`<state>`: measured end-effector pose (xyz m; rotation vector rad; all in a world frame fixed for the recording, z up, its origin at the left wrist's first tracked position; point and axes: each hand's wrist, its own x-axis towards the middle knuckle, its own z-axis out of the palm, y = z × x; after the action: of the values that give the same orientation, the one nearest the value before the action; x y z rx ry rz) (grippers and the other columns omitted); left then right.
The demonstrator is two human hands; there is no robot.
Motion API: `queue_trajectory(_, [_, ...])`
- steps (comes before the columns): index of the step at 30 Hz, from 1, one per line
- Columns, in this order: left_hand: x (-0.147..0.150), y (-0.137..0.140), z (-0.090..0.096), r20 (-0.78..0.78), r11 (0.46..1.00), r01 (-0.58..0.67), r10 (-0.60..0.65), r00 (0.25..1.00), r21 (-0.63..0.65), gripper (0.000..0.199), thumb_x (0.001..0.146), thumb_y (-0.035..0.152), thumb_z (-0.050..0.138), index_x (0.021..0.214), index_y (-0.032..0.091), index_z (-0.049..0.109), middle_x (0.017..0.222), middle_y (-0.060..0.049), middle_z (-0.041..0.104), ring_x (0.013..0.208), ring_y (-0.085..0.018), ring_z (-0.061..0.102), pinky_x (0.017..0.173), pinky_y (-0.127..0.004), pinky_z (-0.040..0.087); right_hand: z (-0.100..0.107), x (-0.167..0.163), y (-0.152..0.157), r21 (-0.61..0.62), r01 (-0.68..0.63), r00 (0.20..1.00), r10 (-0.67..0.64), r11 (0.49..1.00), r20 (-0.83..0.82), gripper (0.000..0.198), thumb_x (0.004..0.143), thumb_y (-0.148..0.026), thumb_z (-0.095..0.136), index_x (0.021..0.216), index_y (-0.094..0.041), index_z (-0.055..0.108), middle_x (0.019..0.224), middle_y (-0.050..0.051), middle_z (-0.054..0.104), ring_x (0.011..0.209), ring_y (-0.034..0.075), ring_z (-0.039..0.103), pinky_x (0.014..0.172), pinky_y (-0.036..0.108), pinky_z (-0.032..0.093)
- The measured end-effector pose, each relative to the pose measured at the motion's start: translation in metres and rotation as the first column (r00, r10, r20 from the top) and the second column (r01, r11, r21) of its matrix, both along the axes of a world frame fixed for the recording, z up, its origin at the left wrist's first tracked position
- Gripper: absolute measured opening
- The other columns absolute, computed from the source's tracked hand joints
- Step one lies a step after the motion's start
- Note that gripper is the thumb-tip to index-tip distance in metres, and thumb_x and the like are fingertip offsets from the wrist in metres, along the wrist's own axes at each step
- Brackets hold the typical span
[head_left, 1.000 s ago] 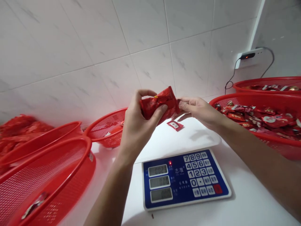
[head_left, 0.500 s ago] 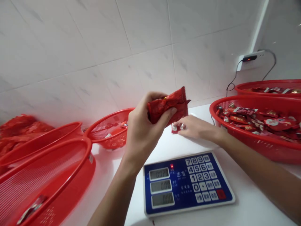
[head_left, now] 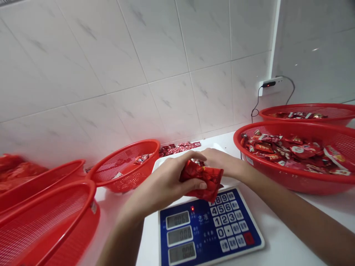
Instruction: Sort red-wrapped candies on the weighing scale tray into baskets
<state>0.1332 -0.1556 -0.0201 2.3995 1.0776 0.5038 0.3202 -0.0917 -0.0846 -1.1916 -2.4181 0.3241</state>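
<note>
My left hand [head_left: 169, 179] is closed around a bunch of shiny red wrapped packets [head_left: 207, 181], held in front of the scale's pan and over the top edge of its keypad. Behind it, my right hand [head_left: 220, 159] reaches in from the right over the white pan [head_left: 158, 164]. Its fingers are hidden by my left hand and the packets, so what they hold does not show. Below both hands is the scale's blue panel [head_left: 206, 232], with three displays at left and number keys at right.
A large red basket [head_left: 283, 184] of mixed candies stands at right, another basket [head_left: 332, 109] behind it. Small red packets [head_left: 180, 147] lie along the wall. At left are a red basket with a few candies [head_left: 111, 181], more baskets [head_left: 91, 195] and red bags [head_left: 22, 170].
My left hand has lowered the red packets from above the pan toward the keypad. My right hand's fingers, seen before at a small packet, are now hidden. The view has shifted.
</note>
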Motion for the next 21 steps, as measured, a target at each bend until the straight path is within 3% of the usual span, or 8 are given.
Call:
queue_trajectory(3, [0.001, 0.005, -0.002, 0.173, 0.998, -0.053, 0.056, 0.983, -0.022, 0.052, 0.082, 0.039, 0.072, 0.131, 0.027, 0.057, 0.105, -0.004, 0.072, 0.089, -0.021, 0.068, 0.073, -0.031, 0.056, 0.007, 0.002, -0.004, -0.022, -0.053, 0.993, 0.05, 0.998, -0.111, 0.016, 0.085, -0.021, 0.057, 0.07, -0.017, 0.059, 0.066, 0.001, 0.063, 0.057, 0.011, 0.05, 0.056, 0.025, 0.034])
queue_trajectory(5, [0.0, 0.009, -0.003, 0.253, 0.994, -0.106, 0.107, 0.962, -0.015, 0.057, 0.081, 0.04, 0.073, 0.133, 0.025, 0.056, 0.11, -0.006, 0.072, 0.092, -0.022, 0.068, 0.076, -0.033, 0.057, 0.013, 0.004, -0.007, -0.02, -0.074, 0.946, 0.064, 0.997, -0.318, 0.006, 0.08, -0.016, 0.061, 0.075, -0.016, 0.059, 0.073, 0.001, 0.066, 0.063, 0.011, 0.056, 0.059, 0.024, 0.039])
queue_trajectory(8, [0.0, 0.016, -0.005, 0.293, 0.975, -0.219, 0.199, 0.935, 0.036, 0.066, 0.077, 0.041, 0.076, 0.137, 0.02, 0.055, 0.103, -0.007, 0.074, 0.089, -0.023, 0.069, 0.078, -0.036, 0.057, 0.022, 0.006, -0.012, -0.145, -0.144, 0.735, 0.008, 0.979, -0.678, 0.006, 0.081, -0.017, 0.064, 0.086, -0.016, 0.061, 0.077, 0.002, 0.068, 0.064, 0.012, 0.062, 0.059, 0.024, 0.048])
queue_trajectory(10, [0.001, 0.019, -0.008, 0.335, 0.962, -0.268, 0.235, 0.912, 0.055, 0.067, 0.078, 0.041, 0.076, 0.137, 0.019, 0.055, 0.097, -0.007, 0.074, 0.087, -0.024, 0.07, 0.077, -0.037, 0.058, 0.028, 0.007, -0.014, -0.209, -0.237, 0.598, -0.027, 0.949, -0.801, 0.006, 0.083, -0.017, 0.064, 0.087, -0.015, 0.06, 0.074, 0.002, 0.069, 0.062, 0.012, 0.064, 0.057, 0.024, 0.051])
queue_trajectory(12, [0.002, 0.021, -0.01, 0.402, 0.959, -0.278, 0.233, 0.886, 0.058, 0.063, 0.079, 0.044, 0.077, 0.134, 0.018, 0.059, 0.094, -0.007, 0.075, 0.086, -0.024, 0.071, 0.075, -0.036, 0.058, 0.032, 0.008, -0.017, -0.211, -0.307, 0.532, -0.016, 0.928, -0.847, 0.007, 0.083, -0.015, 0.067, 0.084, -0.015, 0.06, 0.074, 0.001, 0.069, 0.064, 0.012, 0.066, 0.059, 0.024, 0.054])
queue_trajectory(16, [0.002, 0.023, -0.012, 0.485, 0.959, -0.276, 0.215, 0.848, 0.058, 0.054, 0.08, 0.047, 0.077, 0.125, 0.019, 0.065, 0.099, -0.009, 0.076, 0.087, -0.023, 0.071, 0.071, -0.032, 0.059, 0.038, 0.006, -0.021, -0.224, -0.32, 0.485, -0.044, 0.921, -0.873, 0.012, 0.084, -0.011, 0.069, 0.079, -0.016, 0.058, 0.075, 0.001, 0.07, 0.068, 0.011, 0.068, 0.064, 0.023, 0.058])
queue_trajectory(19, [-0.002, 0.027, -0.013, 0.444, 0.957, -0.286, 0.24, 0.863, 0.039, 0.048, 0.081, 0.047, 0.076, 0.119, 0.018, 0.068, 0.1, -0.01, 0.075, 0.086, -0.022, 0.071, 0.065, -0.029, 0.057, 0.04, 0.004, -0.021, -0.291, -0.26, 0.482, -0.138, 0.921, -0.866, 0.011, 0.088, -0.008, 0.064, 0.081, -0.015, 0.058, 0.075, 0.002, 0.07, 0.069, 0.012, 0.068, 0.062, 0.025, 0.059])
queue_trajectory(21, [-0.004, 0.032, -0.013, 0.369, 0.954, -0.3, 0.272, 0.889, 0.02, 0.039, 0.081, 0.05, 0.074, 0.102, 0.017, 0.072, 0.083, -0.008, 0.073, 0.071, -0.019, 0.067, 0.052, -0.025, 0.05, 0.039, 0.003, -0.019, -0.33, -0.214, 0.484, -0.194, 0.919, -0.853, 0.011, 0.091, -0.008, 0.061, 0.082, -0.015, 0.058, 0.075, 0.003, 0.069, 0.069, 0.012, 0.068, 0.061, 0.025, 0.058])
